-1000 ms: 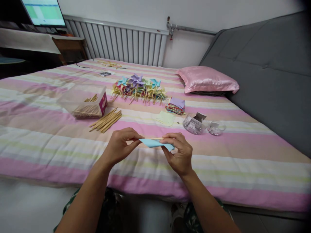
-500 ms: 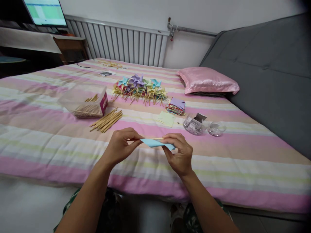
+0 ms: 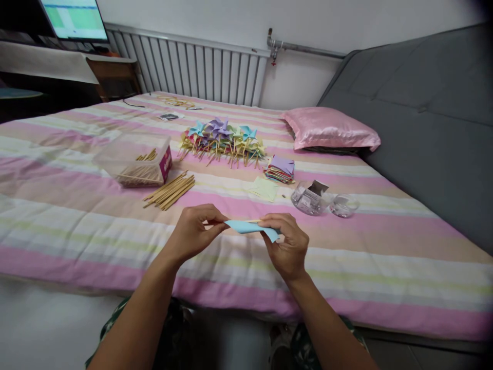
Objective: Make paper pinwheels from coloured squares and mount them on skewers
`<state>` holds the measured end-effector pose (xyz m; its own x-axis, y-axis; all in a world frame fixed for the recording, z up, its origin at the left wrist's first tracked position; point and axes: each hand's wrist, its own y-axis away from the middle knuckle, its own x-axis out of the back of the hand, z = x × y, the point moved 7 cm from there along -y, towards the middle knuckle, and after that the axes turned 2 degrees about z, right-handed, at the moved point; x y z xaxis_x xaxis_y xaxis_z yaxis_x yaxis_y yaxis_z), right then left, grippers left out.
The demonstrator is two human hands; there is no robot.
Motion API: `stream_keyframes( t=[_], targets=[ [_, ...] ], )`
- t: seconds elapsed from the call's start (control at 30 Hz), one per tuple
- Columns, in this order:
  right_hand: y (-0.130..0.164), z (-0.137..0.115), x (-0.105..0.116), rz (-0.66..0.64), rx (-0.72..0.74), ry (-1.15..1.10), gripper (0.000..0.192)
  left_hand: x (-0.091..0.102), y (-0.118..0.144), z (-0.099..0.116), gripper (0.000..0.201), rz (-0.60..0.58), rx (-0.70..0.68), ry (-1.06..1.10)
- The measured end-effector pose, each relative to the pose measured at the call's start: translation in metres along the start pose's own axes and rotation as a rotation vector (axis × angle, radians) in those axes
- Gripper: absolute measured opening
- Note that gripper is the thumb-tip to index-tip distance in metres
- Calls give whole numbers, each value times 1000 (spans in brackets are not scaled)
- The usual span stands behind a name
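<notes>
blue paper (image 3: 252, 227) long axis left-right, level | left hand (image 3: 192, 234) grip pinches its left tip | right hand (image 3: 287, 244) grip pinches right end

Your hands hide most of the wooden stick (image 3: 252, 221); the monitor (image 3: 75, 19) is cut off at the top.

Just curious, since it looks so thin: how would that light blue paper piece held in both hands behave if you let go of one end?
The light blue paper piece would probably droop, since it looks thin and bends between the left hand and right hand. It likely weighs almost nothing. It seems easily creased.
</notes>
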<state>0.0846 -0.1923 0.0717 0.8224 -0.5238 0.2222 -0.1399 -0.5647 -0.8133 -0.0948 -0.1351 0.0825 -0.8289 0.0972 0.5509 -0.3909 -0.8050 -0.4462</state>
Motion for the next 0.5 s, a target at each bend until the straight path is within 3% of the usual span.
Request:
stream_keyframes(
  t=[0.23, 0.5],
  targets=[
    [1, -1, 3, 55, -13, -36, 16, -1, 0, -1, 9, -5, 21, 33],
    [5, 9, 5, 86, -147, -27, 14, -8, 0, -5, 8, -13, 77, 69]
  ],
)
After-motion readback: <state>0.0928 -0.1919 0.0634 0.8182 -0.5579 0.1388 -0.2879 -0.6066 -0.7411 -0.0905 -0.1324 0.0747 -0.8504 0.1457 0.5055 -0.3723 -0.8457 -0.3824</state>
